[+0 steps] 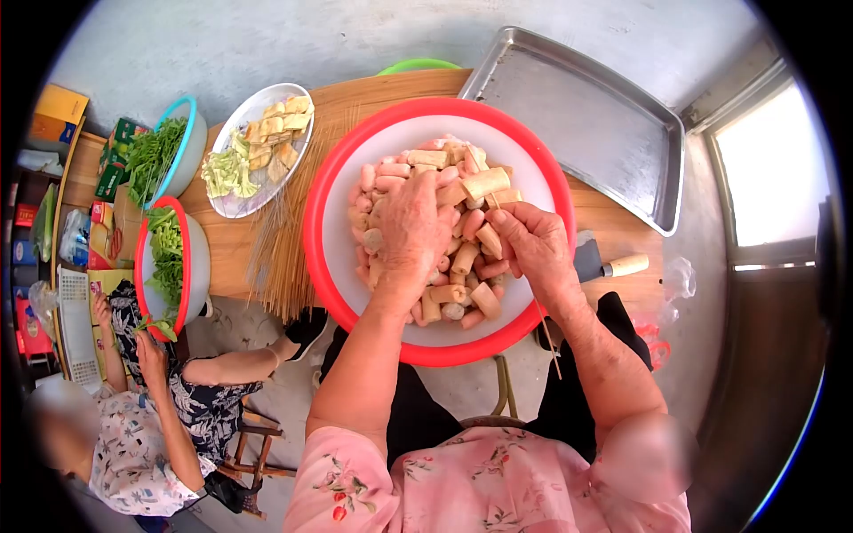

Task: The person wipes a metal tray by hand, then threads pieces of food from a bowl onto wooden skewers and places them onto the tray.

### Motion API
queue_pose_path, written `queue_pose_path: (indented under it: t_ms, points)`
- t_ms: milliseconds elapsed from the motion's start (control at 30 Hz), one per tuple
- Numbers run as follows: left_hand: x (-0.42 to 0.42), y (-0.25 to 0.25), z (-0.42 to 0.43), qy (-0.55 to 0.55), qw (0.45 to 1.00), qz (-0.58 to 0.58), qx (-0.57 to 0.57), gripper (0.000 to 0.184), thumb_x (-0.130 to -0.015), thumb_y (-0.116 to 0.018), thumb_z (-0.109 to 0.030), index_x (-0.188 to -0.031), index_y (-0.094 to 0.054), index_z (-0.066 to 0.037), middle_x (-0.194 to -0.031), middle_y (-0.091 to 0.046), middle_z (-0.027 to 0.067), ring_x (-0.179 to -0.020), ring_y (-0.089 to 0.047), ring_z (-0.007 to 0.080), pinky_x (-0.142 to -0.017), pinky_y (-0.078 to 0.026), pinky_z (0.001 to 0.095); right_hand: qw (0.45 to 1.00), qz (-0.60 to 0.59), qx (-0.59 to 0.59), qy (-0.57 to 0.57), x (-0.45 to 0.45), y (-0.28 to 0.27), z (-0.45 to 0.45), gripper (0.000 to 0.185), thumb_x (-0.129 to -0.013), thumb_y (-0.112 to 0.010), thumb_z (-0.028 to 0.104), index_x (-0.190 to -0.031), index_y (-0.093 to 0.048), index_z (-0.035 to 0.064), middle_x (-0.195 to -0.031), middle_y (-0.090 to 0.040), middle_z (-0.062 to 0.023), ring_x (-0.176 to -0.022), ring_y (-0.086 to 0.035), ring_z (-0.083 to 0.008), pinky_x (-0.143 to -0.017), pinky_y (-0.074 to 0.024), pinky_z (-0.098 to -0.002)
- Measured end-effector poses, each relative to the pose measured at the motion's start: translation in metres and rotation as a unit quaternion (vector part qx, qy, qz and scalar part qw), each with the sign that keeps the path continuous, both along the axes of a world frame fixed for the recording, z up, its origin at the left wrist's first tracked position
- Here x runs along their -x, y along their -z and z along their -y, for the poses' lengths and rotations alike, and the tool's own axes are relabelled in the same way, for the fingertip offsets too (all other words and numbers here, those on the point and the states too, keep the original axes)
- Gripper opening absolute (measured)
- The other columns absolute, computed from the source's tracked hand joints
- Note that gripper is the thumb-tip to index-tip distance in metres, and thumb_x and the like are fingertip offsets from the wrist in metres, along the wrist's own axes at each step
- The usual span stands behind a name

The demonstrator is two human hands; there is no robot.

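Note:
A red-rimmed white basin (324, 142) holds a heap of pink sausage pieces (388, 182) and tan, tube-shaped food pieces (486, 184). My right hand (538, 244), over the heap's right side, pinches a thin bamboo skewer (547, 338). Its long end slants down past my wrist and over the rim, while the upper end reaches a tan piece. My left hand (413, 222) is in the heap with its fingers curled at the pieces near the skewer's upper end. What those fingertips grip is partly hidden.
Many loose skewers (283, 240) lie left of the basin, beside an oval plate (233, 206) of sliced food. Greens fill a blue-rimmed basin (188, 151) and a red-rimmed one (197, 266). A metal tray (577, 115) and a cleaver (613, 265) lie right. Another person (142, 435) sits lower left, handling greens.

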State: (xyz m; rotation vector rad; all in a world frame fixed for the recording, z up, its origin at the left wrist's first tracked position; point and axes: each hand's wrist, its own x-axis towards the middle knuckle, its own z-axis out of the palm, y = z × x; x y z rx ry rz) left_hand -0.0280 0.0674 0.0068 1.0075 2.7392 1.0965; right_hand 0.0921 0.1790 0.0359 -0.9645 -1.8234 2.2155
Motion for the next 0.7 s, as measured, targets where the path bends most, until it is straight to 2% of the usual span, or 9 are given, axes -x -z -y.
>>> queue_pose_path:
  t_ms: [67, 167, 233, 267, 300, 333, 433, 567, 700]
  points:
    - [-0.002, 0.001, 0.001, 0.026, 0.995, -0.078, 0.050, 0.024, -0.069, -0.069, -0.015, -0.087, -0.060, -0.003, -0.088, -0.059, 0.0125, -0.091, -0.054, 0.0302, -0.081, -0.042, 0.0408, 1.000, -0.004, -0.005, -0.013, 0.000, 0.000, 0.000, 0.021, -0.091, -0.056, 0.022, -0.089, -0.063, 0.0022, -0.061, -0.044, 0.0005, -0.054, -0.045, -0.0057, -0.046, -0.0489, -0.0235]
    - [0.000, 0.004, 0.000, 0.014, 0.998, -0.039, 0.039, 0.026, -0.068, -0.068, -0.014, -0.091, -0.061, -0.003, -0.086, -0.058, 0.0131, -0.090, -0.053, 0.0317, -0.080, -0.042, 0.0416, 0.999, -0.004, -0.016, -0.029, 0.001, -0.003, 0.001, 0.021, -0.091, -0.056, 0.023, -0.089, -0.063, 0.0030, -0.063, -0.044, 0.0017, -0.054, -0.043, -0.0045, -0.047, -0.0493, -0.0226]
    - [0.003, -0.005, 0.004, 0.011, 0.998, -0.060, 0.028, 0.030, -0.070, -0.069, -0.014, -0.095, -0.061, 0.000, -0.084, -0.060, 0.0115, -0.085, -0.056, 0.0264, -0.076, -0.045, 0.0379, 0.998, -0.015, -0.038, -0.040, 0.001, -0.003, 0.001, 0.021, -0.092, -0.055, 0.022, -0.087, -0.064, 0.0031, -0.062, -0.045, 0.0023, -0.054, -0.043, -0.0043, -0.047, -0.0488, -0.0222]
    - [0.005, -0.015, 0.005, -0.021, 0.976, 0.185, -0.110, 0.031, -0.072, -0.069, -0.016, -0.096, -0.061, 0.002, -0.085, -0.061, 0.0105, -0.082, -0.057, 0.0223, -0.074, -0.046, 0.0356, 0.999, -0.018, -0.027, -0.044, 0.000, -0.009, 0.001, 0.020, -0.092, -0.054, 0.019, -0.088, -0.064, 0.0018, -0.061, -0.045, 0.0029, -0.055, -0.044, -0.0045, -0.049, -0.0474, -0.0210]
    - [0.007, -0.023, 0.006, -0.047, 0.875, 0.417, -0.240, 0.031, -0.075, -0.069, -0.017, -0.098, -0.060, 0.003, -0.086, -0.061, 0.0095, -0.079, -0.057, 0.0183, -0.073, -0.047, 0.0334, 0.999, -0.018, -0.030, -0.041, 0.000, -0.009, 0.002, 0.020, -0.092, -0.054, 0.019, -0.088, -0.064, 0.0018, -0.061, -0.045, 0.0029, -0.055, -0.044, -0.0045, -0.049, -0.0474, -0.0210]
    - [0.010, -0.027, 0.009, -0.045, 0.835, 0.464, -0.293, 0.031, -0.080, -0.067, -0.018, -0.101, -0.060, 0.002, -0.089, -0.062, 0.0075, -0.075, -0.056, 0.0113, -0.070, -0.046, 0.0280, 0.996, -0.035, -0.047, -0.060, -0.002, -0.008, 0.002, 0.019, -0.092, -0.054, 0.017, -0.090, -0.064, 0.0010, -0.062, -0.046, 0.0028, -0.055, -0.045, -0.0047, -0.050, -0.0466, -0.0205]
    - [0.024, -0.012, 0.020, -0.087, 0.798, 0.463, -0.375, 0.029, -0.081, -0.066, -0.020, -0.104, -0.061, -0.002, -0.088, -0.062, 0.0057, -0.075, -0.055, 0.0105, -0.071, -0.045, 0.0257, 0.991, -0.044, -0.082, -0.095, -0.004, -0.008, 0.002, 0.017, -0.092, -0.055, 0.014, -0.094, -0.064, -0.0005, -0.065, -0.050, 0.0017, -0.056, -0.046, -0.0052, -0.052, -0.0446, -0.0206]
    - [0.027, -0.007, 0.024, -0.098, 0.758, 0.499, -0.409, 0.033, -0.083, -0.064, -0.025, -0.108, -0.059, -0.004, -0.082, -0.058, 0.0017, -0.074, -0.053, 0.0085, -0.069, -0.044, 0.0237, 0.982, -0.031, -0.113, -0.149, -0.003, -0.003, 0.005, 0.013, -0.090, -0.058, 0.012, -0.092, -0.063, -0.0001, -0.064, -0.047, -0.0015, -0.055, -0.045, -0.0077, -0.049, -0.0414, -0.0257]
    - [0.029, -0.006, 0.027, -0.108, 0.752, 0.510, -0.402, 0.033, -0.083, -0.064, -0.025, -0.108, -0.058, -0.004, -0.079, -0.057, 0.0009, -0.072, -0.052, 0.0080, -0.069, -0.044, 0.0237, 0.970, -0.074, -0.169, -0.156, -0.003, 0.004, 0.008, 0.013, -0.089, -0.059, 0.011, -0.090, -0.062, -0.0010, -0.064, -0.046, -0.0036, -0.056, -0.043, -0.0112, -0.052, -0.0386, -0.0292]
